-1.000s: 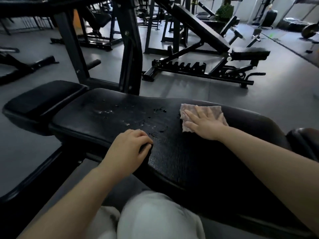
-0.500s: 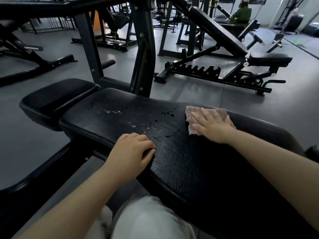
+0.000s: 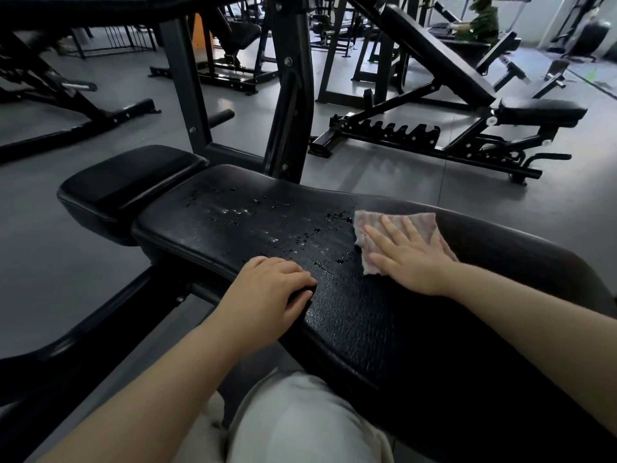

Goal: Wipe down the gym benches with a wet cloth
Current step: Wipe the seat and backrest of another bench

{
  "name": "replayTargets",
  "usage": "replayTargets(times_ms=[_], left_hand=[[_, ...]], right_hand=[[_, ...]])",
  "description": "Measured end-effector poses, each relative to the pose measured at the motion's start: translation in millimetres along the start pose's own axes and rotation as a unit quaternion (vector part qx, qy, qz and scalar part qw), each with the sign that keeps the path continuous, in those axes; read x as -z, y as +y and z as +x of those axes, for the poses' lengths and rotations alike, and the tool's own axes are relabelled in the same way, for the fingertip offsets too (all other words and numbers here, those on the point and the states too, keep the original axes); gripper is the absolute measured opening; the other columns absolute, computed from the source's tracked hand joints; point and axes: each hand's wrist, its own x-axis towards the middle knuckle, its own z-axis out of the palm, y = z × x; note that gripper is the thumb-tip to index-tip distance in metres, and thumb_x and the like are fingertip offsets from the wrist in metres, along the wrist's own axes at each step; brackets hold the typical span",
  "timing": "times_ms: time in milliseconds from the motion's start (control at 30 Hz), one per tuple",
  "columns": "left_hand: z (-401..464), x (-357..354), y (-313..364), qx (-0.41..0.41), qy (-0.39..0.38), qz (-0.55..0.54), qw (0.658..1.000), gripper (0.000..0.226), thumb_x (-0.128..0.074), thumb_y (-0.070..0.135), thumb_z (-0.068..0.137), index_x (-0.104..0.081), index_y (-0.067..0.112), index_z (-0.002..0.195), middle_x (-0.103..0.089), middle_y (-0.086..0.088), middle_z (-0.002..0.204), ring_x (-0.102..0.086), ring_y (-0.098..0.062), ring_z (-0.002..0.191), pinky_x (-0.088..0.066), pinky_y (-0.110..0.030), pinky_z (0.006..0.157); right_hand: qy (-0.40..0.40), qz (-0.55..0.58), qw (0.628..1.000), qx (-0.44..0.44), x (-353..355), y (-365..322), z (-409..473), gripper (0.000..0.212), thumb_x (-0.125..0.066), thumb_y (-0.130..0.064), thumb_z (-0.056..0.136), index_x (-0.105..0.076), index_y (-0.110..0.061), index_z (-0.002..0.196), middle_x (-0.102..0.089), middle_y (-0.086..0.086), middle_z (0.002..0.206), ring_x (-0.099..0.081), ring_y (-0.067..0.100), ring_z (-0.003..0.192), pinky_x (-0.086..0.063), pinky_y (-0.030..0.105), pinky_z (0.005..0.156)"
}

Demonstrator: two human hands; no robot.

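A gym floor (image 3: 83,248) of grey matting is seen from a head-worn camera looking down over a black padded bench (image 3: 350,315) that runs from about nine o'clock toward four o'clock across the view. At nine o'clock a separate black seat pad (image 3: 127,182) is set just beside the end of the long bench pad. Beads of water (image 3: 267,225) are scattered over the middle of the pad, at about twelve o'clock from the left hand. The left hand (image 3: 267,299) is rested on the near edge of the pad near the centre of the view; its fingers are loosely curled over that edge, and nothing else is held in it. Below it, at six o'clock, a knee in pale trousers (image 3: 300,422) is seen. Behind the bench, at twelve o'clock, the dark steel upright of a rack (image 3: 287,95) is seen rising out of view. At about three o'clock from the left hand, a pinkish cloth (image 3: 397,222) is laid flat on the pad, just beside the wet patch. The right hand (image 3: 410,259) is pressed flat on the cloth, fingers straight and spread. At two o'clock, well apart across the floor, an adjustable incline bench (image 3: 434,61) is seen standing. Farther back, at one o'clock, a seated person in green (image 3: 480,21) is blurred.
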Motion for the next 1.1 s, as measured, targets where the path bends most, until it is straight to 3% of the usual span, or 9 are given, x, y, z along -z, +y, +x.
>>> replayTargets(times_ms=[167,267,467,633,733,833,900,1000,1100], left_hand=[[-4.8,5.6,-11.1,0.020,0.020,-0.039,0.999,0.031,-0.044,0.026,0.086,-0.070,0.017,0.101,-0.068,0.006,0.101,-0.064,-0.017,0.084,-0.048,-0.031,0.083],[-8.6,12.6,-18.9,0.069,0.044,-0.024,0.996,0.028,-0.048,0.017,0.083,-0.072,0.013,0.095,-0.069,0.001,0.096,-0.066,-0.023,0.078,-0.052,-0.037,0.077],[-15.7,24.9,-43.6,0.229,0.120,-0.012,0.966,0.031,-0.050,0.005,0.091,-0.061,0.007,0.120,-0.061,-0.008,0.118,-0.057,-0.025,0.107,-0.043,-0.035,0.094],[-19.9,29.0,-43.7,0.281,0.167,-0.051,0.944,0.039,-0.045,0.004,0.094,-0.048,0.004,0.133,-0.047,-0.011,0.134,-0.042,-0.021,0.125,-0.026,-0.019,0.101],[-21.7,31.6,-42.4,0.287,0.169,-0.076,0.940,0.039,-0.044,0.008,0.096,-0.046,0.007,0.135,-0.042,-0.008,0.139,-0.037,-0.018,0.129,-0.022,-0.015,0.100],[-16.9,32.4,-31.5,0.199,0.103,-0.108,0.968,0.042,-0.045,0.022,0.098,-0.044,0.013,0.139,-0.035,-0.004,0.147,-0.031,-0.016,0.135,-0.016,-0.016,0.105],[-7.2,26.5,-23.9,0.132,-0.005,-0.084,0.988,0.050,-0.035,0.044,0.097,-0.033,0.028,0.145,-0.020,-0.001,0.156,-0.017,-0.020,0.142,-0.012,-0.028,0.112],[8.5,16.1,-27.8,0.158,-0.156,0.040,0.974,0.054,-0.021,0.056,0.097,-0.009,0.044,0.147,0.005,0.005,0.159,0.007,-0.023,0.145,0.000,-0.049,0.116],[16.5,9.4,-30.8,0.178,-0.197,0.091,0.960,0.054,-0.016,0.056,0.096,-0.001,0.045,0.147,0.009,0.005,0.159,0.012,-0.026,0.145,0.005,-0.056,0.113]], right_hand=[[-0.036,-0.059,0.992,0.102,-17.4,-27.5,-62.7,0.061,0.010,-0.075,0.076,0.035,-0.052,0.127,0.040,-0.008,0.144,0.035,0.025,0.135,0.018,0.059,0.109],[-0.057,-0.066,0.986,0.141,-17.4,-44.9,-80.6,0.065,0.020,-0.070,0.060,0.039,-0.053,0.120,0.043,-0.011,0.140,0.041,0.022,0.129,0.021,0.057,0.108],[-0.027,-0.057,0.973,0.221,-9.4,-112.0,-37.1,0.056,-0.014,-0.055,0.097,0.016,-0.047,0.143,0.027,-0.005,0.154,0.027,0.029,0.140,0.016,0.064,0.107],[0.002,-0.050,0.970,0.237,-2.7,-159.6,8.4,0.058,-0.023,-0.053,0.098,0.004,-0.042,0.148,0.014,0.000,0.159,0.016,0.033,0.144,0.010,0.066,0.106],[0.007,0.006,0.968,0.250,1.2,-148.5,4.4,0.058,-0.028,-0.049,0.099,-0.004,-0.036,0.150,0.012,-0.001,0.159,0.016,0.025,0.145,0.013,0.054,0.112],[0.049,0.133,0.964,0.227,10.3,-107.7,-9.3,0.054,-0.035,-0.038,0.101,-0.017,-0.027,0.151,0.005,-0.002,0.159,0.011,0.015,0.145,0.008,0.038,0.118],[0.091,0.157,0.969,0.169,14.5,-71.8,-14.1,0.050,-0.035,-0.034,0.101,-0.024,-0.024,0.149,-0.003,-0.002,0.159,0.001,0.014,0.146,0.002,0.030,0.117],[0.121,0.135,0.981,0.064,14.3,-22.2,-12.8,0.046,-0.037,-0.032,0.101,-0.034,-0.023,0.146,-0.018,0.001,0.158,-0.015,0.020,0.144,-0.009,0.029,0.115],[0.129,0.061,0.990,-0.016,6.1,11.4,-9.2,0.045,-0.035,-0.034,0.101,-0.034,-0.027,0.145,-0.021,0.003,0.157,-0.020,0.026,0.142,-0.013,0.036,0.115]])
